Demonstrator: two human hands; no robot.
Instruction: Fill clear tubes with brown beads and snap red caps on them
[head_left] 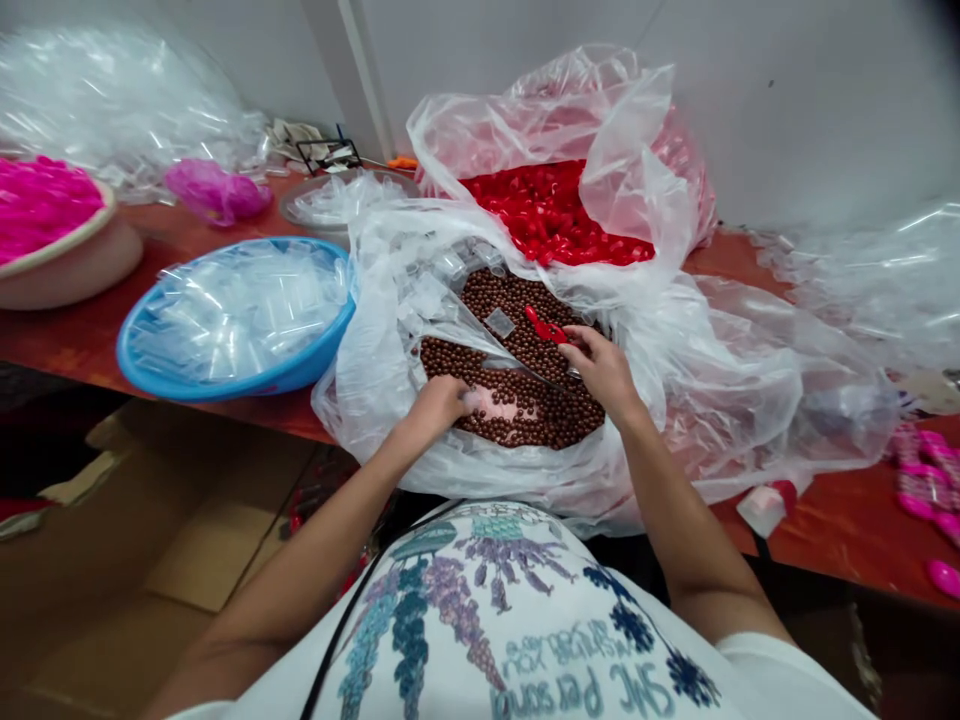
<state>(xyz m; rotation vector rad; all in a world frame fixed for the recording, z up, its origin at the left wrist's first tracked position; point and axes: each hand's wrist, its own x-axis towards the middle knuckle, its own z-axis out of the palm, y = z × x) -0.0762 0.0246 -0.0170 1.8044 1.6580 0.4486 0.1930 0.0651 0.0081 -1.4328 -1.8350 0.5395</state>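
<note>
Small brown balls (551,412) lie in a plastic-lined hollow in front of me. My right hand (600,368) is at its right side, thumb and fingers pinched at the end of a red plastic piece (544,325). At the lower left of the hollow, my left hand (442,402) has its fingers closed at the balls; a pale, clear thing shows by its fingertips, too blurred to name. A small clear square piece (499,322) lies on the balls between the hands. More clear pieces (450,262) rest on the upper left part of the plastic.
Left of the hollow stands a blue basin (139,375) of clear pieces, with a white basin (71,283) of pink pieces beyond. Behind is a bag of red pieces (540,212). Clear plastic heaps and pink items (930,470) lie right on the red table (840,535).
</note>
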